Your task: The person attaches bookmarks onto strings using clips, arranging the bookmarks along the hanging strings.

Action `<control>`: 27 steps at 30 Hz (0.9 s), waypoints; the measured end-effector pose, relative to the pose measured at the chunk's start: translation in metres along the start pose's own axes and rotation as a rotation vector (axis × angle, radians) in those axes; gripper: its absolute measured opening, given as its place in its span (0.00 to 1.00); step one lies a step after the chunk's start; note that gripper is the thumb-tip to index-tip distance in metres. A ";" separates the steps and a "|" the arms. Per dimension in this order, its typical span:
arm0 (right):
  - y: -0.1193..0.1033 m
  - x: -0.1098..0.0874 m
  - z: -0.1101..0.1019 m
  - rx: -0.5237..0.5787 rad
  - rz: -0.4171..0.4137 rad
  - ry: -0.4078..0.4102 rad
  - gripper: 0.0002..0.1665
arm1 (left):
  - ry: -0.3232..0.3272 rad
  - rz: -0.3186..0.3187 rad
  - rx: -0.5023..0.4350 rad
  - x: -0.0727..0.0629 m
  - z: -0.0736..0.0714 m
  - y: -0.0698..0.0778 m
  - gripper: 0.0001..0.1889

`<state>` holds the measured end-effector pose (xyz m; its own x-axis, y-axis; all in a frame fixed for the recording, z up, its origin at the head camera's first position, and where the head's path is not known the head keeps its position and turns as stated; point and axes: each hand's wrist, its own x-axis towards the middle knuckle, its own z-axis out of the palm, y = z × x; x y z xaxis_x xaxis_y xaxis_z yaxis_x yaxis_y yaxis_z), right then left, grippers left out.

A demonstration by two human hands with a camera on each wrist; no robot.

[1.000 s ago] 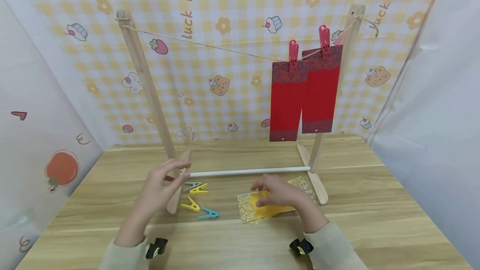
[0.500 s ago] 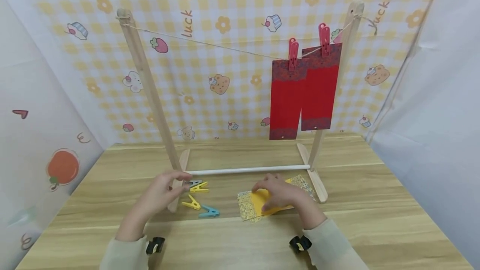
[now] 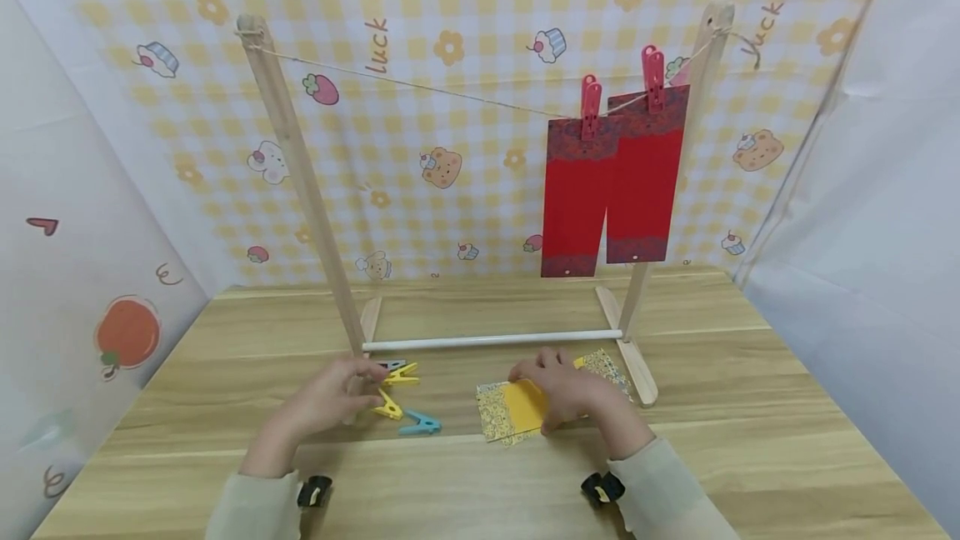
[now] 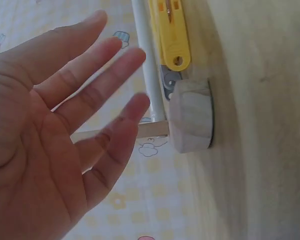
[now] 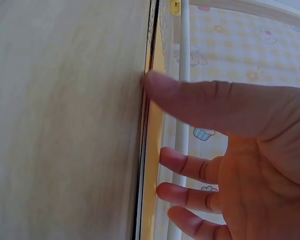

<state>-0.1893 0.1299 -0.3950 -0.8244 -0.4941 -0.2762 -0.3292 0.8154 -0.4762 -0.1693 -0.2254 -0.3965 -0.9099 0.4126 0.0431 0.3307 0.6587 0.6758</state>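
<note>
On the left, my left hand (image 3: 330, 398) hovers by the small clothespins, fingers loosely bent and thumb apart, nothing between them. Around its fingertips lie a grey clothespin (image 3: 393, 365), a yellow clothespin (image 3: 403, 374) and another yellow clothespin (image 3: 388, 407); a blue clothespin (image 3: 422, 423) is just to the right. My right hand (image 3: 566, 390) is over overlapping yellow patterned cards (image 3: 495, 415), covering their middle. In the right wrist view, the thumb (image 5: 162, 85) is at the cards' near edge, while the other fingers (image 5: 185, 195) reach over the yellow face (image 5: 149, 210).
A wooden stand with a left post (image 3: 300, 173), a right post (image 3: 705, 65) and a white rod (image 3: 487, 341) stands behind. Two red cards (image 3: 573, 207) hang from its string (image 3: 420, 87) by red clothespins (image 3: 590, 107). A patterned cloth (image 3: 450, 7) backs the table (image 3: 465, 490).
My left hand has moved down and slightly right, toward the clothespins. The right hand has shifted slightly right over the yellow cards, its thumb now at their near edge.
</note>
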 end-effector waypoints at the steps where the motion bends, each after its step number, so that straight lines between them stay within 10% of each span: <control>1: 0.000 0.000 0.000 -0.009 0.003 0.000 0.43 | -0.009 0.000 -0.009 0.000 0.001 -0.001 0.16; 27: 0.000 -0.002 -0.002 -0.095 0.099 0.015 0.36 | 0.040 -0.124 0.222 0.000 0.011 -0.001 0.17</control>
<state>-0.1883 0.1317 -0.3921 -0.8616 -0.4056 -0.3051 -0.2871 0.8852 -0.3661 -0.1666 -0.2194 -0.4055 -0.9548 0.2973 0.0021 0.2585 0.8265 0.5000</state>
